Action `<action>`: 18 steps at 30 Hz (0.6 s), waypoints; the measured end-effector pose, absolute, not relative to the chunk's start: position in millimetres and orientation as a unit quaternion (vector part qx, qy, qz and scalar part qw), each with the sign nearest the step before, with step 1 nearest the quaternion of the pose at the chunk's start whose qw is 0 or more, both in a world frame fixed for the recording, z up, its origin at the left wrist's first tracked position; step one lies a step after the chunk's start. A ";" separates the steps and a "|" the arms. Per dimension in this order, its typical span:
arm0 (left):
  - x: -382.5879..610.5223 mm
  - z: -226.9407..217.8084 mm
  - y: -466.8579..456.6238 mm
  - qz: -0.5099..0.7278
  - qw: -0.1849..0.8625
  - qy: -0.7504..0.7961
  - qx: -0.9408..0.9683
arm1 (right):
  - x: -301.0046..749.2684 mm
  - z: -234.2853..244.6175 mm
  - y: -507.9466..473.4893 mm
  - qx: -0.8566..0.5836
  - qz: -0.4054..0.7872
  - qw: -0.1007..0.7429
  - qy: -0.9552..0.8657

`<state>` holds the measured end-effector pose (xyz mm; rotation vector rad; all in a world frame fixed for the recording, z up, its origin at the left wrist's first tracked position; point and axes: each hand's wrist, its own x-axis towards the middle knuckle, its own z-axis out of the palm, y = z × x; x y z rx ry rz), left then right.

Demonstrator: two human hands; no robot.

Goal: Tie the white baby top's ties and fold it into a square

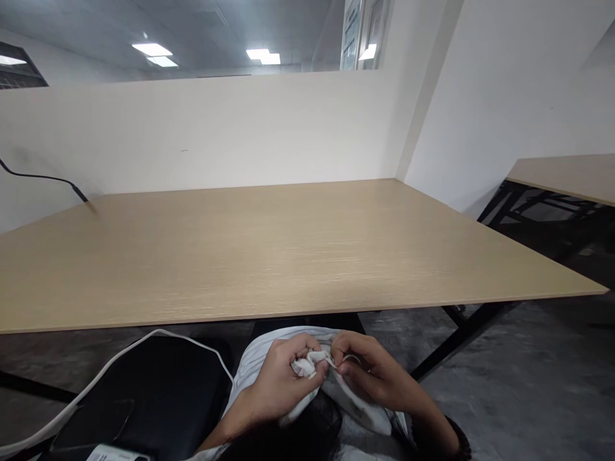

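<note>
Low in the head view, over my lap, both hands work close together. My left hand [278, 381] is closed around a crumpled white piece [307, 365] that looks like soft cloth or tissue. Pinching a thin edge of the same piece, the thumb and forefinger of my right hand [372, 368] sit just to the right. Below them a larger pale item with a rounded edge [368, 413] hangs over my lap; I cannot tell its kind or whether it joins the crumpled piece. Dark hair partly hides the area under my hands.
A wide wooden table [269, 250] stands in front, its near edge beyond my hands. To the left is a black chair [163, 384] with a white cable [120, 353] running across it. A black cable [43, 175] reaches the table's far left. Another table [571, 173] stands right.
</note>
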<state>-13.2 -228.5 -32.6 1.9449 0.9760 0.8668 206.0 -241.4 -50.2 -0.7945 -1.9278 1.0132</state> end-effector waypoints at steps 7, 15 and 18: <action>-57.7 2.0 -216.6 0.218 0.418 0.266 0.841 | 252.6 -31.9 -244.0 -0.244 0.502 0.389 -0.733; -96.1 14.9 -202.2 0.178 0.431 0.201 0.862 | 283.9 -70.9 -227.2 -0.210 0.504 0.467 -0.695; -110.7 9.7 -196.8 0.149 0.475 0.200 0.844 | 299.8 -77.2 -222.1 -0.266 0.519 0.447 -0.678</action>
